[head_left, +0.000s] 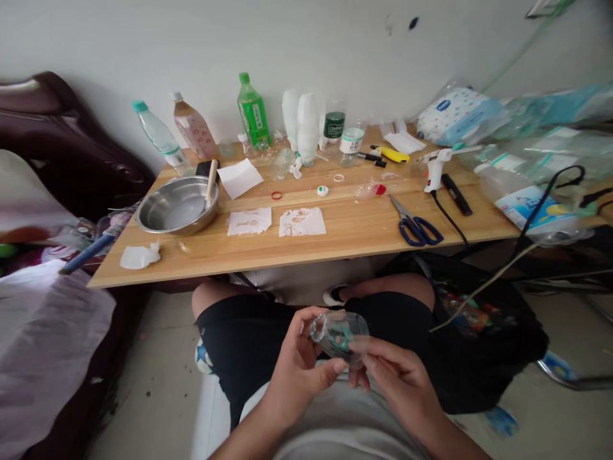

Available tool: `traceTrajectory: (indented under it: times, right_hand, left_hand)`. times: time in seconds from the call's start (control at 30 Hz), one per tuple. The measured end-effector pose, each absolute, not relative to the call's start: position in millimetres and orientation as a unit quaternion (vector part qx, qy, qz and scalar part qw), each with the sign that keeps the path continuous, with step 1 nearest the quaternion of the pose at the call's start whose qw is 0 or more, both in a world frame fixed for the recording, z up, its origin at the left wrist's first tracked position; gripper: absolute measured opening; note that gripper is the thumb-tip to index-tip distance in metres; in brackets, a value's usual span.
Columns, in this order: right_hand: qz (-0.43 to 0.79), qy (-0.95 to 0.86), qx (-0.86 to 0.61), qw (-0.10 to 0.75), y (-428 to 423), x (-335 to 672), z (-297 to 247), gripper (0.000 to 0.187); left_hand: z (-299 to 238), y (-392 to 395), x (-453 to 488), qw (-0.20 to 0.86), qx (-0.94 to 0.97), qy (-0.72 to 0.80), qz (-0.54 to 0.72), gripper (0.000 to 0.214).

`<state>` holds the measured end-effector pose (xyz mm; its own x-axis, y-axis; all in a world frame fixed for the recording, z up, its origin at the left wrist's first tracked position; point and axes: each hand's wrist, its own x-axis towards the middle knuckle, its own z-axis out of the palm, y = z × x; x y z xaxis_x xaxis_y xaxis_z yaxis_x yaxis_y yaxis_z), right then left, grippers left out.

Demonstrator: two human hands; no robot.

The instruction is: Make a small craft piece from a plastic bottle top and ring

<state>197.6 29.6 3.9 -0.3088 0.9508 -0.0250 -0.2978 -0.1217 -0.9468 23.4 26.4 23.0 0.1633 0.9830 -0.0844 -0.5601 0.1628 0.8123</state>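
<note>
Above my lap, a clear cut-off plastic bottle piece (357,326) lies tilted between both hands, with something teal-green showing inside it. My left hand (301,358) wraps round the end with the narrow rim, its thumb along the lower side. At the wider end, my right hand (383,367) grips the edge between thumb and fingers. Some fingers are hidden behind the plastic. On the table (205,252) ahead are navy-handled scissors (416,229), two torn white paper pieces (249,222) and a white bottle cap (322,190).
A steel bowl (165,217) with a wooden-handled tool stands at the table's left. Several bottles, including a green one (253,112), line the wall. A white glue gun (435,171) trails its black cord over the front edge. Several plastic bottles (531,191) crowd the right end.
</note>
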Motion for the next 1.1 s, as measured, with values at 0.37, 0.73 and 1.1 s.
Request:
traceTrajectory:
  times: [0.37,0.73,1.1]
  right_hand:
    - [0.767,-0.411,-0.275,0.41,20.8,201.2,3.0,0.026]
    - [0.792,-0.397,-0.261,0.383,20.8,198.6,6.1,0.023]
    - [0.757,-0.43,-0.285,0.402,24.1,199.4,7.1,0.025]
  left_hand:
    - [23.5,24.5,23.8,0.685,0.345,0.318,0.557,0.058]
    - [20.4,22.0,24.8,0.686,0.354,0.308,0.557,0.059]
    - [21.4,22.0,24.5,0.693,0.338,0.314,0.553,0.06]
